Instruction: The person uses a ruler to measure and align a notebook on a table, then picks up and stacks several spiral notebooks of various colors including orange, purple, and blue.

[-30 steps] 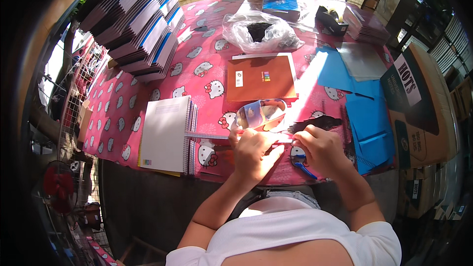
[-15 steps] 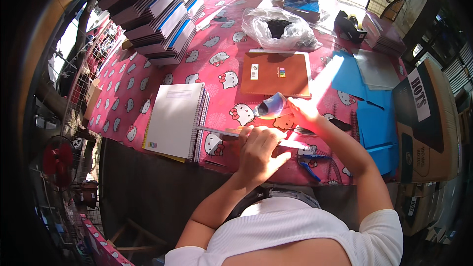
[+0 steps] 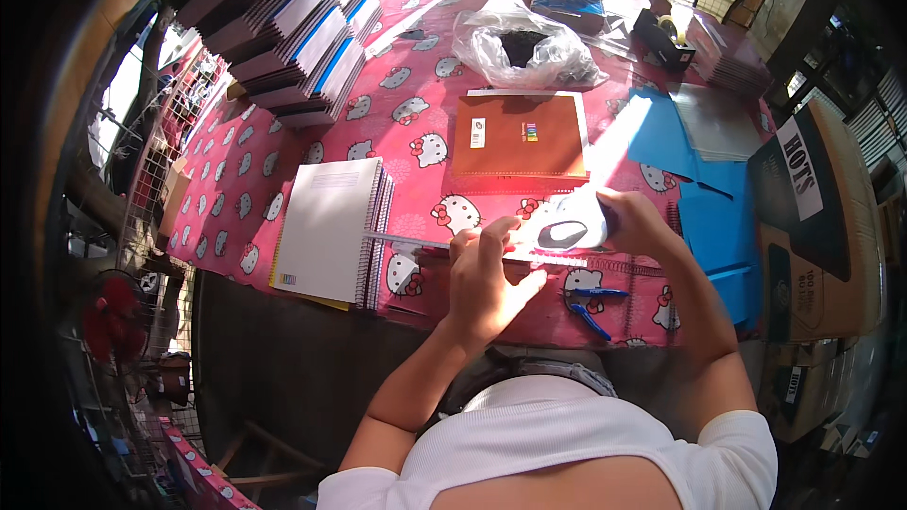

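My right hand (image 3: 631,222) is closed around a shiny, pale roll (image 3: 573,225) with a dark oval opening, perhaps clear tape. It is tilted in bright sunlight above the pink table cover. To its left, my left hand (image 3: 487,279) has its thumb and fingers apart, just over a long thin grey strip (image 3: 406,241). That strip runs from beside a white spiral notebook (image 3: 326,222) to beneath my left fingers, and glare hides its far end. Blue-handled pliers (image 3: 595,307) lie open to the right of my left hand. A brown-orange notebook cover (image 3: 521,137) lies beyond both hands.
Tall stacks of spiral notebooks (image 3: 283,33) rise at the far left. A plastic bag (image 3: 524,49) and a black tape dispenser (image 3: 664,41) sit at the back, where another person stands. Blue sheets (image 3: 713,227) and a cardboard box (image 3: 817,227) border the right.
My right hand has moved rightward with the roll, whose opening now faces me more. My left hand has lifted a little from the strip. The other person's hands have parted, one reaching toward the dispenser.
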A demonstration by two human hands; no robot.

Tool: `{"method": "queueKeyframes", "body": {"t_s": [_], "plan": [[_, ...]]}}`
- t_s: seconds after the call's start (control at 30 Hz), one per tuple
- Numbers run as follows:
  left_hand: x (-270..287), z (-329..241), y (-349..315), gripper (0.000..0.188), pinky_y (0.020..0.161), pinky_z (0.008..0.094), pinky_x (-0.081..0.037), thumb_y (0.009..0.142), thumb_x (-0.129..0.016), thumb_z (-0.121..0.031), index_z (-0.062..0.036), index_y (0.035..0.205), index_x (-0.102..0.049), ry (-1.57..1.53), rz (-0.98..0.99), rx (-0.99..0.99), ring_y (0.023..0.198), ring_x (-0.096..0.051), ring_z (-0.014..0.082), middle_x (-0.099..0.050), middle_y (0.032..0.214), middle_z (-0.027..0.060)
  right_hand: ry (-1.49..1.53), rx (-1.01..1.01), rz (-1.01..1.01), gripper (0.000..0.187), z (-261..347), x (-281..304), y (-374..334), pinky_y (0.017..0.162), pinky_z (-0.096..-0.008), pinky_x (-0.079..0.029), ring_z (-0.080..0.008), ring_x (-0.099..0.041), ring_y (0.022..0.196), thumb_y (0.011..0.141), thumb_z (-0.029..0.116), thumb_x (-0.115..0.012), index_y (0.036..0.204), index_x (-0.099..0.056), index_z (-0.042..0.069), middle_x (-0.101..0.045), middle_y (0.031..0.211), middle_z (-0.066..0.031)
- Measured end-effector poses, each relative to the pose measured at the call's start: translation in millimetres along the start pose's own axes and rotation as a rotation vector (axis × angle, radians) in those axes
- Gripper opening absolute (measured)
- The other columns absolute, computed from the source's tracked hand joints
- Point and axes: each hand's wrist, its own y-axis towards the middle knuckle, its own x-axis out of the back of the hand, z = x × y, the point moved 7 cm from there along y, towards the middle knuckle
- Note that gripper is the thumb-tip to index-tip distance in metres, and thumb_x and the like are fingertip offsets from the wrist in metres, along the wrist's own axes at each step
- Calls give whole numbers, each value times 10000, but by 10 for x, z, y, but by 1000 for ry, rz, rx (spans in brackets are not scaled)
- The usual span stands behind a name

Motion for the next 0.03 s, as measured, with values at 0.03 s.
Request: {"method": "queueKeyframes", "body": {"t_s": [0.03], "plan": [[-12, 41, 22, 762, 1042, 433, -320, 597, -862, -130, -133, 1238, -451, -53, 16, 48, 992, -564, 230, -666, 958, 60, -69, -22, -63, 435, -66, 91, 39, 955, -257, -410, -180, -637, 1044, 746, 291, -770, 1113, -641, 95, -686, 1019, -132]]}}
